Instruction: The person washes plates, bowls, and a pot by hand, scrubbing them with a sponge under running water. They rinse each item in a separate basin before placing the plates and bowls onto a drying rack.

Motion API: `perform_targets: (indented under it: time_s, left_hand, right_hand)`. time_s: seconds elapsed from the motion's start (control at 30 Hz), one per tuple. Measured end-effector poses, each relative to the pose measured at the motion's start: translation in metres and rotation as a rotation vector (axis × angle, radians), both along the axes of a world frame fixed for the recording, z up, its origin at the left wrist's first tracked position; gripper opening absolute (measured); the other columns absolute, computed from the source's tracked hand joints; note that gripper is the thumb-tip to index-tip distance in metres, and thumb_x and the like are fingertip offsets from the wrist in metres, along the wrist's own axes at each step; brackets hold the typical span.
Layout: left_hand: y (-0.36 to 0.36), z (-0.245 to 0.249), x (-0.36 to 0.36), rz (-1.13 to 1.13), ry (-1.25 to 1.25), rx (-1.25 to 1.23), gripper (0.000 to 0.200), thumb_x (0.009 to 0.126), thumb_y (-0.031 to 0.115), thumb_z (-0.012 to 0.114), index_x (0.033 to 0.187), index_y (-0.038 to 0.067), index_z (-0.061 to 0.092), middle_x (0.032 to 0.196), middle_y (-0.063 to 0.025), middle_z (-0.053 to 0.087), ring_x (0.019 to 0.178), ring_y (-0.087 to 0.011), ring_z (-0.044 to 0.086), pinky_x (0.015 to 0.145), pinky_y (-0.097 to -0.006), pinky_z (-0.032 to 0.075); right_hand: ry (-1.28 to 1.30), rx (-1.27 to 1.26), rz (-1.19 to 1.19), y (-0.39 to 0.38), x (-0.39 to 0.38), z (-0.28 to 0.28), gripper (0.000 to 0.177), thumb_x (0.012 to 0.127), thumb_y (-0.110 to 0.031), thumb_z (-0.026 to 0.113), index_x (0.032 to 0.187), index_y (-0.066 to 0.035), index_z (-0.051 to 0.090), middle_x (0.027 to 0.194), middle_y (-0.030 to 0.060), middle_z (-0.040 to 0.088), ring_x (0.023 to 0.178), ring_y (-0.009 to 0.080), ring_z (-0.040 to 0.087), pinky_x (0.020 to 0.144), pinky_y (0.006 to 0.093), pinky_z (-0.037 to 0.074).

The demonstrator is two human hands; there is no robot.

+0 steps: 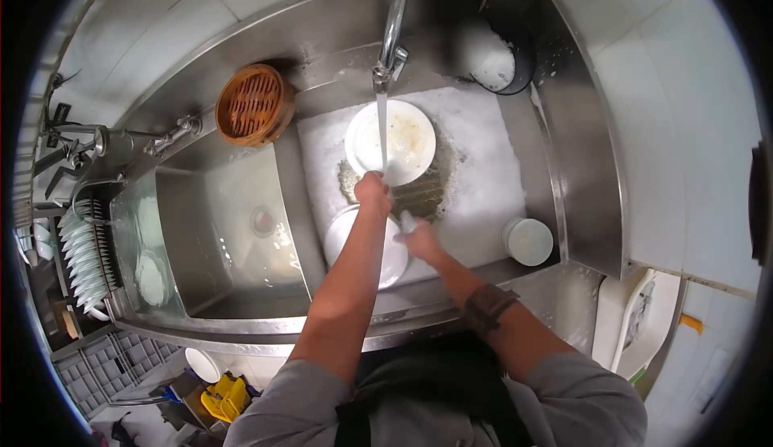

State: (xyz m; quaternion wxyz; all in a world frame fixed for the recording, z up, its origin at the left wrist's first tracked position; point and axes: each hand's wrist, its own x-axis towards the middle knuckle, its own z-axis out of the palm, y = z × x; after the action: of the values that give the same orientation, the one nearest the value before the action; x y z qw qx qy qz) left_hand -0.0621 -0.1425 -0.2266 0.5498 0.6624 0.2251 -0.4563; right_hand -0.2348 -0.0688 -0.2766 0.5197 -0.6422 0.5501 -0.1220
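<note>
My left hand [373, 192] is closed on the near rim of a white plate [411, 145], which has yellowish residue on its surface. Water from the faucet [382, 78] runs down onto this plate. Closer to me, my right hand [420, 242] is closed around a small whitish thing, too blurred to name. Beneath my hands sits a second white dish [342, 246], partly covered by my left forearm. White foam [483, 157] spreads over the water in this basin, with a dark gap around the plate.
A round bamboo steamer basket [254, 107] rests at the back left, beside the left basin [217, 246]. A dark pot with suds [515, 56] stands at the back right. To the right is a white tub [528, 242]. Racked plates [84, 254] stand far left.
</note>
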Motion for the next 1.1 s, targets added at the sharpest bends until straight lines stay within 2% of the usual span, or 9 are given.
perform_targets:
  time_s: [0.07,0.27,0.47,0.57,0.6,0.73,0.9,0.97,1.1]
  left_hand:
    - [-0.003,-0.047,0.010,0.105,0.110,-0.175,0.032,0.090,0.007,0.059,0.122,0.000,0.059,0.107,-0.0160,0.064,0.076,-0.0257,0.059,0.068,-0.0397,0.050]
    - [-0.041,0.000,0.000,0.366,0.316,-0.439,0.024,0.099,0.019,0.056,0.116,0.003,0.058,0.099,-0.0111,0.061,0.071,-0.0227,0.058,0.065,-0.0355,0.056]
    - [-0.072,0.072,0.008,-0.470,0.112,-0.263,0.033,0.099,0.023,0.058,0.122,-0.002,0.060,0.103,-0.0198,0.070,0.084,-0.0332,0.073,0.081,-0.0507,0.063]
    - [-0.052,0.074,0.024,-0.681,-0.880,0.131,0.028,0.096,0.012,0.058,0.114,-0.008,0.067,0.093,-0.0324,0.073,0.086,-0.0487,0.073,0.083,-0.0526,0.057]
    - [-0.037,0.088,0.029,-0.680,-0.885,0.132,0.028,0.096,0.012,0.058,0.114,-0.008,0.067,0.093,-0.0324,0.073,0.086,-0.0487,0.073,0.083,-0.0526,0.057]
    - [0.019,0.161,0.037,-0.647,-1.125,0.021,0.031,0.101,0.017,0.059,0.118,-0.009,0.065,0.097,-0.0324,0.073,0.093,-0.0506,0.071,0.086,-0.0501,0.055]
    - [0.046,0.140,0.014,-0.599,-1.047,-0.050,0.038,0.104,0.025,0.062,0.113,-0.012,0.068,0.091,-0.0258,0.074,0.083,-0.0301,0.072,0.080,-0.0460,0.054]
    - [0.050,0.143,0.031,-0.618,-1.039,0.043,0.037,0.104,0.023,0.062,0.113,-0.013,0.068,0.091,-0.0250,0.074,0.081,-0.0293,0.072,0.077,-0.0454,0.055]
    - [0.102,0.122,0.075,-0.481,-0.856,-0.199,0.035,0.098,0.019,0.069,0.106,-0.015,0.069,0.094,-0.0253,0.075,0.084,-0.0273,0.073,0.076,-0.0434,0.055]
  right_hand:
    - [0.063,0.212,-0.147,-0.052,-0.021,0.075,0.057,0.084,-0.034,0.083,0.127,0.001,0.068,0.120,0.0264,0.072,0.114,0.0360,0.071,0.096,0.0456,0.054]
    - [0.199,-1.010,-0.102,-0.244,-0.047,0.254,0.058,0.089,-0.037,0.078,0.125,0.007,0.063,0.133,0.0288,0.060,0.128,0.0437,0.055,0.107,0.0485,0.047]
    - [0.705,-0.937,0.329,-0.367,0.000,0.212,0.057,0.089,-0.030,0.073,0.135,0.003,0.062,0.143,0.0276,0.057,0.140,0.0443,0.048,0.111,0.0481,0.046]
    - [0.647,-0.481,0.513,-0.390,0.017,0.216,0.049,0.092,-0.026,0.067,0.133,0.000,0.065,0.138,0.0257,0.064,0.135,0.0386,0.057,0.109,0.0446,0.048]
    - [0.245,-0.465,0.143,-0.370,0.008,0.220,0.049,0.092,-0.027,0.070,0.134,-0.003,0.067,0.142,0.0227,0.063,0.132,0.0335,0.061,0.108,0.0406,0.048]
    - [-0.328,-0.481,0.153,-0.218,0.004,0.261,0.050,0.090,-0.024,0.078,0.135,-0.004,0.067,0.137,0.0183,0.066,0.122,0.0283,0.064,0.101,0.0413,0.052]
    - [-0.105,-0.693,-0.072,-0.118,0.106,0.130,0.055,0.095,-0.017,0.073,0.147,-0.007,0.056,0.160,0.0212,0.045,0.143,0.0373,0.048,0.116,0.0450,0.041]
    - [-0.456,-0.545,0.225,-0.080,0.117,0.131,0.059,0.097,-0.018,0.069,0.152,-0.005,0.049,0.166,0.0240,0.033,0.153,0.0429,0.033,0.124,0.0452,0.032]
    - [0.079,-0.682,0.556,-0.053,0.079,0.134,0.065,0.107,-0.035,0.052,0.162,-0.006,0.032,0.170,0.0229,0.025,0.157,0.0442,0.023,0.126,0.0560,0.025]
